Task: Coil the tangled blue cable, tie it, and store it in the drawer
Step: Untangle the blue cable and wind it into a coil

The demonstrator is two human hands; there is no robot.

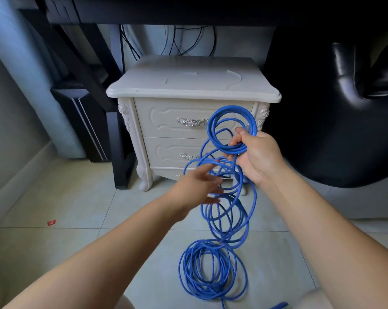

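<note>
My right hand point(256, 156) grips a small coil of the blue cable point(212, 270), a few loops held up in front of the white nightstand point(188, 83). From that coil the cable hangs in tangled loops down to a loose pile on the floor tiles. My left hand point(197, 186) reaches into the hanging loops with its fingers spread, blurred, touching a strand without holding it. Both nightstand drawers are shut: the upper drawer point(166, 118) and the lower drawer point(164, 150), each with a silver handle.
A black leather chair point(335, 112) fills the right side. A black desk frame point(119, 152) and a dark computer case point(86, 121) stand left of the nightstand. Thin black cables hang behind it. A small red scrap point(51, 222) lies on the tiles at left.
</note>
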